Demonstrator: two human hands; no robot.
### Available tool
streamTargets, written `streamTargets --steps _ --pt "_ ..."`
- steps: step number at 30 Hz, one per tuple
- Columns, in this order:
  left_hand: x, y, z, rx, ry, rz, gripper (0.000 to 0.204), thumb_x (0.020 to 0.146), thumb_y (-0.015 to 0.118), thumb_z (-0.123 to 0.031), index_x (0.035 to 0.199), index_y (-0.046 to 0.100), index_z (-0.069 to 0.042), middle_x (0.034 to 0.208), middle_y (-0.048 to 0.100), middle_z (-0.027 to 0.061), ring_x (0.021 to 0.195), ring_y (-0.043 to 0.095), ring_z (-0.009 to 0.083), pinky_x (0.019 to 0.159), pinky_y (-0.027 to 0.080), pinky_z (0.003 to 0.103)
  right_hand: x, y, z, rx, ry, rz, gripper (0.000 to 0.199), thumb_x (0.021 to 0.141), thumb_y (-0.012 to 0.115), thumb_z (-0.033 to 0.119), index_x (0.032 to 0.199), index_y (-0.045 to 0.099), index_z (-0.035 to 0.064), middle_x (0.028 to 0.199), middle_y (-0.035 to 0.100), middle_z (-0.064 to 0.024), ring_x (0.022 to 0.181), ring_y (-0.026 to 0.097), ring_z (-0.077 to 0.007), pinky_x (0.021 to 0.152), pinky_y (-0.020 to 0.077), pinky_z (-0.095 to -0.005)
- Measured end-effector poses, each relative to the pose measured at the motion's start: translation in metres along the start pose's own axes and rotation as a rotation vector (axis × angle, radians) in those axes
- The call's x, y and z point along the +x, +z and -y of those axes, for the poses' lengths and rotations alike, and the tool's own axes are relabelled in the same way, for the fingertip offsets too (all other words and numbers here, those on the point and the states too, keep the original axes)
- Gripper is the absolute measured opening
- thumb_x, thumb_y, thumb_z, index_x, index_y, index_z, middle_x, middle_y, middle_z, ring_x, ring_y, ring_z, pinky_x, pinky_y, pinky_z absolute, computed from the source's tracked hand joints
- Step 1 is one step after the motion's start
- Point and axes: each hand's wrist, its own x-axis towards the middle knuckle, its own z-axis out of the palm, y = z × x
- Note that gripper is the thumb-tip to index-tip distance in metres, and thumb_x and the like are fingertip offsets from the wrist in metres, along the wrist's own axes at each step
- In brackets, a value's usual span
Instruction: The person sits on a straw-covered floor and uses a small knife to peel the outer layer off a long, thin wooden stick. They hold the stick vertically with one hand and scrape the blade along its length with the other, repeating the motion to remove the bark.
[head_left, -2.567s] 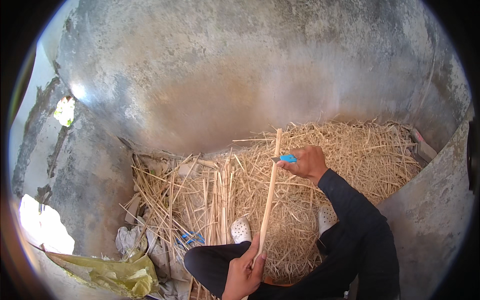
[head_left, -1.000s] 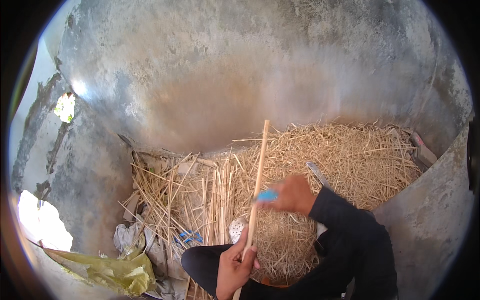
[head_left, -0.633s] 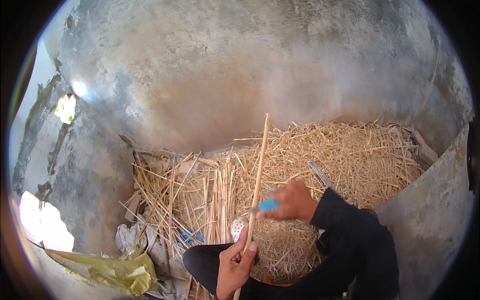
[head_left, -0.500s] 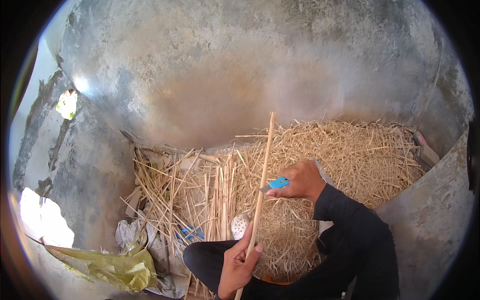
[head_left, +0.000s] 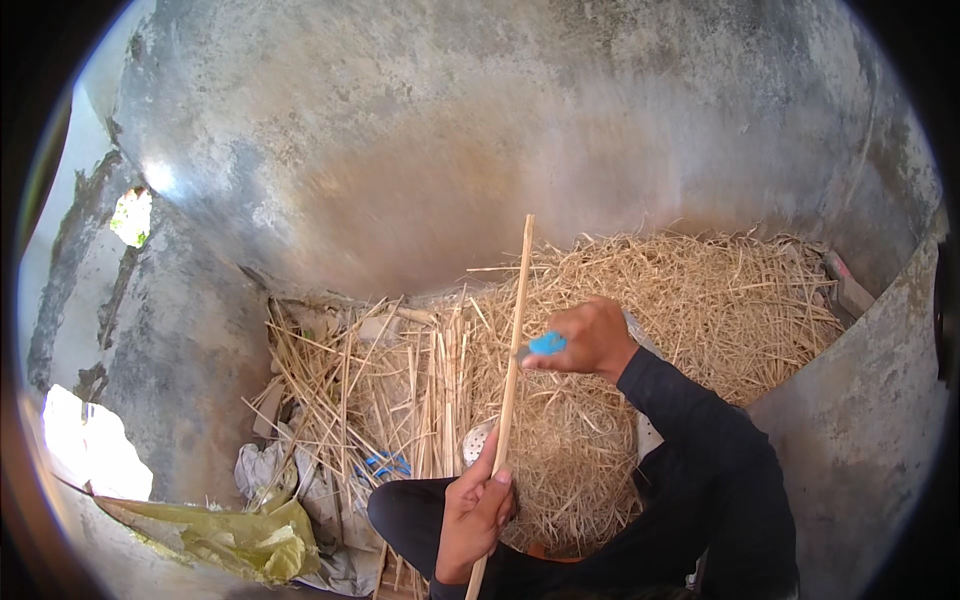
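A long pale wooden strip (head_left: pixel 517 340), which looks like split bamboo, stands tilted in front of me. Near its lower part my left hand (head_left: pixel 474 515) is closed around it, thumb lying along the front. My right hand (head_left: pixel 592 338) grips a blue-handled utility knife (head_left: pixel 547 344). The knife's short blade meets the strip's right side a little above its middle; motion blurs the knife slightly. Beneath both hands lies a heap of thin curly shavings (head_left: pixel 690 310).
Thin strips (head_left: pixel 450 385) lie in a loose pile on the left. A white piece with holes (head_left: pixel 478 443) sits by my left hand. Yellow-green sheeting (head_left: pixel 225 535), grey cloth (head_left: pixel 262 468) and a blue item (head_left: pixel 385 465) lie lower left. A concrete wall (head_left: pixel 420 150) rises behind.
The strip has shifted slightly left and stands more upright. My right hand and the knife have moved up and left along it. My left hand still holds the lower part.
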Motion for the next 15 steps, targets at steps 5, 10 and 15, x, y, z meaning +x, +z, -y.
streamTargets --steps 5,10,15 --pt "-0.018 0.005 0.0 -0.064 -0.084 0.037 0.05 0.098 0.046 -0.008 0.145 0.03 -0.004 0.052 0.034 -0.0046 0.041 0.03 0.0038 0.041 0.03 0.019 0.001 -0.001 -0.032 -0.046 0.304 0.096 0.071 0.075 0.052 0.078 0.047 0.052 0.0122 0.041 0.046 -0.0029 0.035 0.047 -0.0196 0.038 0.0376 -0.0355" --pt "-0.018 0.0 0.001 -0.073 -0.05 -0.005 0.05 0.098 0.045 -0.009 0.146 0.03 -0.005 0.052 0.033 -0.0042 0.039 0.029 0.0045 0.039 0.029 0.02 -0.014 -0.002 0.028 0.087 0.003 0.099 0.076 0.074 0.043 0.084 0.06 0.067 0.0126 0.042 0.049 -0.0029 0.037 0.048 -0.0162 0.037 0.0349 -0.0334" --pt "-0.03 0.012 0.001 -0.108 -0.169 0.083 0.051 0.098 0.044 -0.008 0.146 0.028 -0.007 0.052 0.032 -0.0039 0.038 0.029 0.0051 0.037 0.028 0.019 -0.005 0.004 -0.072 -0.203 0.414 0.179 0.077 0.081 0.036 0.081 0.067 0.071 0.0132 0.04 0.045 -0.0025 0.034 0.042 -0.0156 0.036 0.0321 -0.0355"
